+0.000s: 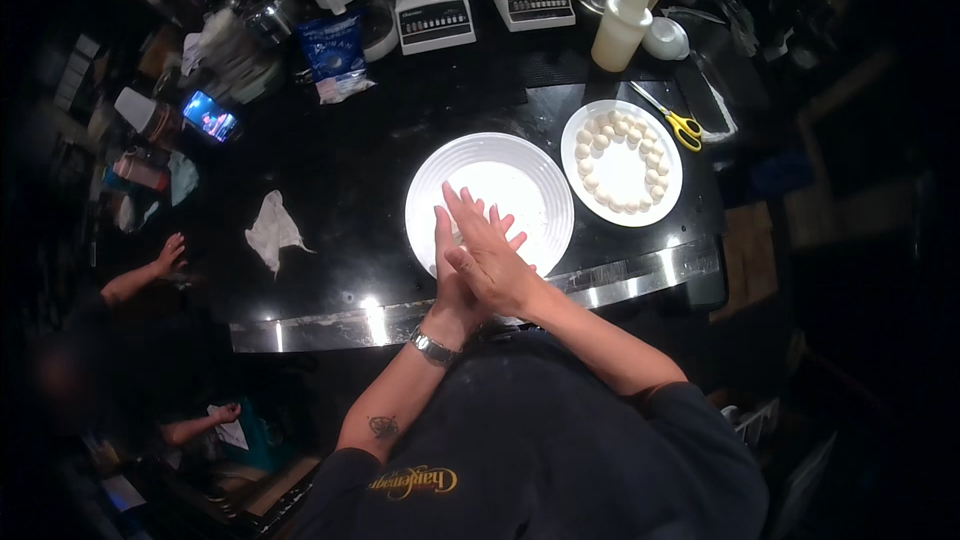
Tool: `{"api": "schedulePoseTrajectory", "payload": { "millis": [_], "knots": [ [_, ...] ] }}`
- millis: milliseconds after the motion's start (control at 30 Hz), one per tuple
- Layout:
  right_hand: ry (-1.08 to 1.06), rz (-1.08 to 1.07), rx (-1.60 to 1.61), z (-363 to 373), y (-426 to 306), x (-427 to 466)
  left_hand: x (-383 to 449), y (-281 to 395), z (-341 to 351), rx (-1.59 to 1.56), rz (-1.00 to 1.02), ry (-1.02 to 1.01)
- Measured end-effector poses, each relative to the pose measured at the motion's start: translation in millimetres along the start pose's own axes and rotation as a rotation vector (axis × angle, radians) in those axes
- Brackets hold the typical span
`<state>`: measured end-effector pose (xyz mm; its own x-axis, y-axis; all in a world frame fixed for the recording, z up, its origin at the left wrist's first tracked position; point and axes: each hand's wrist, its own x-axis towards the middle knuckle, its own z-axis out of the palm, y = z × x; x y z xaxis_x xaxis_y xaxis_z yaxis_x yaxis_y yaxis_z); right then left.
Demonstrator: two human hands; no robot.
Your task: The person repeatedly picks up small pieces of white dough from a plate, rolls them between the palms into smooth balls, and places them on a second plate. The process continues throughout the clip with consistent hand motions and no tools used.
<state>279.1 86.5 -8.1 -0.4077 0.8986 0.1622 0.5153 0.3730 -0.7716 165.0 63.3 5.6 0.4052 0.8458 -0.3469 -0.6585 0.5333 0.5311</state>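
Observation:
My right hand [491, 264] lies across my left hand [454, 294], palm to palm, with fingers extended. The palms hide whatever may be between them. Both hands are above the near part of a wide white bowl [426, 174] with a ribbed inner wall. White powder or dough seems to cover its bright bottom, though glare blurs the detail. To the right of the bowl, a white oval plate [619, 171] carries several small pale dough balls [585, 166] set in a ring along its edge.
Yellow-handled scissors [685, 129] lie beside the plate. Behind stand two blenders [436, 21], a pour bottle [621, 34] and a blue bag [331, 52]. A crumpled white cloth [274, 232] and a lit phone [210, 117] are leftward. Another person's hand [172, 252] reaches in at far left.

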Motion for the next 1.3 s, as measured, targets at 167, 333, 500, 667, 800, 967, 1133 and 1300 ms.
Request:
{"api": "schedulePoseTrajectory", "payload": {
  "millis": [167,333,500,667,800,967,1133,1300],
  "knots": [
    [0.048,0.063,0.0,-13,5,0,-5,-1,-2,0.003,-0.035,-0.035],
    [0.061,0.122,0.201,1,6,-1,2,-7,6,0.081,0.079,0.097],
    [0.17,0.085,0.263,3,1,-4,4,-3,8,0.043,0.181,-0.093],
    [0.224,0.079,0.251,3,3,7,12,4,18,0.221,0.242,0.016],
    [0.177,0.115,0.283,3,0,7,19,-3,-7,0.131,0.242,0.0],
    [0.2,0.201,0.232,7,21,9,17,-8,-4,0.19,0.046,-0.053],
    [0.239,0.096,0.227,6,21,5,13,-3,-2,0.079,-0.009,-0.108],
    [0.177,0.132,0.265,0,25,5,11,9,6,0.095,-0.137,-0.06]
  ]
}}
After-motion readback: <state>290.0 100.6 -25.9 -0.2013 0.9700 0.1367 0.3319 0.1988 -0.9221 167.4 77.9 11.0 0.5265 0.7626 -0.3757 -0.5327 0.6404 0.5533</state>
